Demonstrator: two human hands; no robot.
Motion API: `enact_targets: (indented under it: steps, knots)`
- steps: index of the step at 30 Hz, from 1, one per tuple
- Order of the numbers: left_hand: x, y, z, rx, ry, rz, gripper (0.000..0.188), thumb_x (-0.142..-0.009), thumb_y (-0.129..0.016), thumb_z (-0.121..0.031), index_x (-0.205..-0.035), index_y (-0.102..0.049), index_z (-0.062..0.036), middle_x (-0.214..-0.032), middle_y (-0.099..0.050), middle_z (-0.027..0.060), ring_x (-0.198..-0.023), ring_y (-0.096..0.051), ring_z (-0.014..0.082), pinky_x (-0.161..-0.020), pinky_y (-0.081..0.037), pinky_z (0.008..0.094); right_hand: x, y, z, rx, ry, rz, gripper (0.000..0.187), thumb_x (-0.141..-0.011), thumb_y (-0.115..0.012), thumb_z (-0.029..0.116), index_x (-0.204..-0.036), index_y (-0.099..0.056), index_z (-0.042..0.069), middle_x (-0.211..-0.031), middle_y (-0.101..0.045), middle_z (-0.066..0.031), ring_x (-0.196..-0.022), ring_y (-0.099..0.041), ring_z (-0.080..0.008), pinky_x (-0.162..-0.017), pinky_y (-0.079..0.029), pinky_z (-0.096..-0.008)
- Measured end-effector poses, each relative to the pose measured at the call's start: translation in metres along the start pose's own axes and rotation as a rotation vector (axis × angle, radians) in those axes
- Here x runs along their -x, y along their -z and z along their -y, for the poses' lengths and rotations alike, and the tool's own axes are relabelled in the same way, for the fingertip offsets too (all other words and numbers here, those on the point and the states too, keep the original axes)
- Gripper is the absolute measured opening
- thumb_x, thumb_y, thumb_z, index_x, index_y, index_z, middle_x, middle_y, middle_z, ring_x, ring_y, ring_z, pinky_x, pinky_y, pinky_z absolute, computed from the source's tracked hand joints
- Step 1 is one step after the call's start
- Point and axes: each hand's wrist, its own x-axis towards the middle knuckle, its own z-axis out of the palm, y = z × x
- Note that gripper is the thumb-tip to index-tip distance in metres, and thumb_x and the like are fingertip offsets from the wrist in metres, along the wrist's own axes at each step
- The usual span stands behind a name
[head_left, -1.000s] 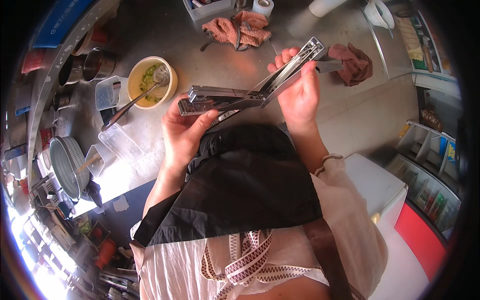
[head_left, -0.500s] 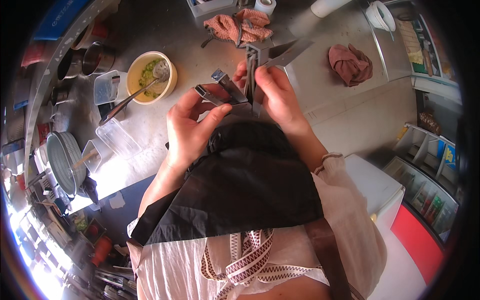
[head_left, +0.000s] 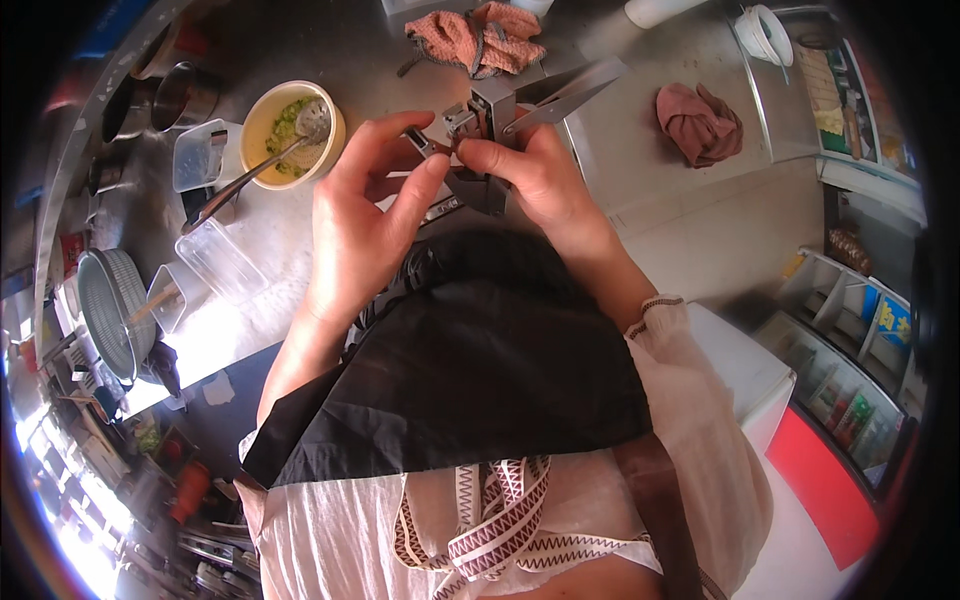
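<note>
My right hand (head_left: 545, 175) is closed around a grey metal device (head_left: 493, 108) with a long hinged lever (head_left: 578, 92) sticking out to the right; its exact kind is unclear. The thumb presses near a small metal block at its left side. My left hand (head_left: 350, 210), just to the left, pinches a small dark metal piece (head_left: 424, 142) between thumb and index finger. That piece lies close to the device, but whether they are joined is hard to see. Below them, part of the device reaches down to a black apron (head_left: 500, 350).
A cream bowl (head_left: 250, 165) with green food and a slotted spoon stands left on the metal counter, beside clear plastic containers (head_left: 222, 262). An orange cloth (head_left: 440, 42) lies beyond my hands, a mauve cloth (head_left: 700, 130) to the right. A grey basket (head_left: 115, 310) sits far left.
The metal device has turned, its lever showing broader and higher. My left hand has come up and nearer the device with the small metal piece. The view has shifted slightly.
</note>
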Motion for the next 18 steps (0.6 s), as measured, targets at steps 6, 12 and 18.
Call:
enact_targets:
  steps: [6, 12, 18]
  knots:
    - [-0.005, 0.000, -0.005, -0.110, -0.054, -0.037, 0.023, -0.080, -0.063, -0.006, -0.101, -0.055, 0.0008, -0.077, -0.065, 0.0095, -0.072, -0.065, 0.0136, -0.066, -0.051, 0.0243, 0.001, -0.004, -0.002, -0.182, -0.094, -0.039, 0.022, -0.077, -0.068, 0.010, -0.095, -0.059, 0.001, -0.087, -0.059, -0.0028, -0.077, -0.057, -0.0113, -0.069, -0.045, -0.0240]
    - [-0.011, -0.003, -0.011, -0.179, -0.091, -0.068, 0.023, -0.078, -0.066, -0.009, -0.096, -0.057, 0.0013, -0.070, -0.064, 0.0093, -0.066, -0.065, 0.0142, -0.062, -0.051, 0.0248, -0.002, 0.002, -0.001, -0.304, -0.160, -0.002, 0.024, -0.081, -0.065, 0.014, -0.099, -0.059, 0.000, -0.091, -0.060, -0.0025, -0.082, -0.055, -0.0106, -0.075, -0.043, -0.0251]
    - [-0.015, -0.005, -0.009, -0.118, -0.095, -0.062, 0.024, -0.078, -0.066, -0.010, -0.097, -0.057, 0.0012, -0.067, -0.062, 0.0085, -0.062, -0.063, 0.0135, -0.059, -0.050, 0.0251, -0.004, 0.006, -0.001, -0.394, -0.157, 0.025, 0.027, -0.082, -0.064, 0.017, -0.102, -0.059, 0.000, -0.094, -0.061, -0.0034, -0.086, -0.055, -0.0118, -0.078, -0.042, -0.0250]
